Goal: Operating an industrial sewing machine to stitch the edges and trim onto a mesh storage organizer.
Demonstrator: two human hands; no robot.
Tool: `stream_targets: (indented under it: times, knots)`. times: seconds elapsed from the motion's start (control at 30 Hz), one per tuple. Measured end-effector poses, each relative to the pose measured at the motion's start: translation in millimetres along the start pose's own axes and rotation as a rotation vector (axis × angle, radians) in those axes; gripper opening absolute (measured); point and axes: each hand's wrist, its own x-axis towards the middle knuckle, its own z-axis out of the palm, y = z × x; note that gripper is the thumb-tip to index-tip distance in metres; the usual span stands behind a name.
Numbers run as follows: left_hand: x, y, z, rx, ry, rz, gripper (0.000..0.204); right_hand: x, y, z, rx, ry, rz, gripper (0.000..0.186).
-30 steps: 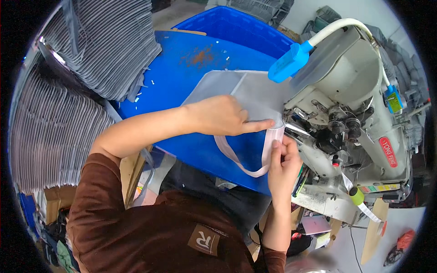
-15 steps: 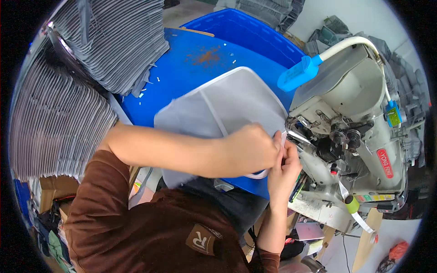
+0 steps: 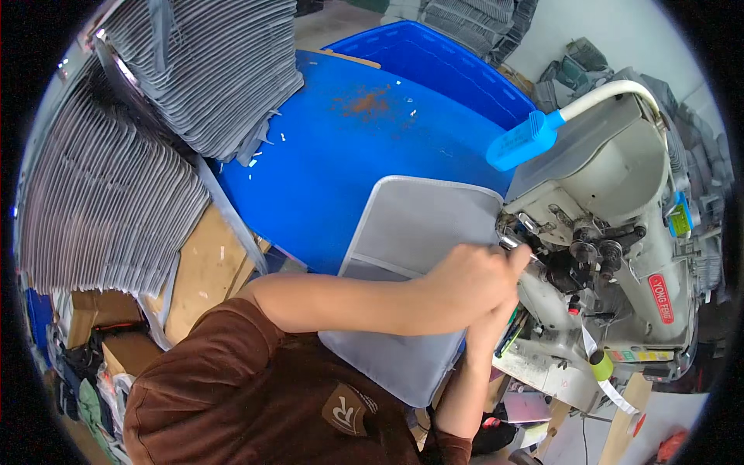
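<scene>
Person's left hand (image 3: 470, 285) crossing over right hand (image 3: 491, 322), finger hold hidden, cannot tell, grey rounded-corner fabric panel (image 3: 430, 221) beneath, right edge beside off-white metal sewing machine (image 3: 608, 167), roomy blue tabletop (image 3: 325, 174) beyond far edge.

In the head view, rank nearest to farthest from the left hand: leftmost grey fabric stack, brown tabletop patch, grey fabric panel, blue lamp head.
1. Grey fabric panel, partly under the left hand
2. Blue lamp head, upper right
3. Brown tabletop patch, upper left
4. Leftmost grey fabric stack, far left
</scene>
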Motion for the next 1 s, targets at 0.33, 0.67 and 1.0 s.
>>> stream_targets:
  times: [0.33,0.67,1.0]
  knots:
    - [-164.0,17.5,23.1,-0.057,0.152,0.304,0.057,-6.1,-4.3,3.5,0.061,-0.011,0.04,0.023]
    - [-118.1,35.6,-76.9,0.374,-0.264,0.35,0.045,-8.3,-7.3,5.8,-0.043,-0.015,0.014,0.031]
    - [-79.8,8.7,-77.8,0.482,-0.266,0.451,0.045,-14.6,-11.0,-0.5,-0.037,-0.043,-0.013,0.034]
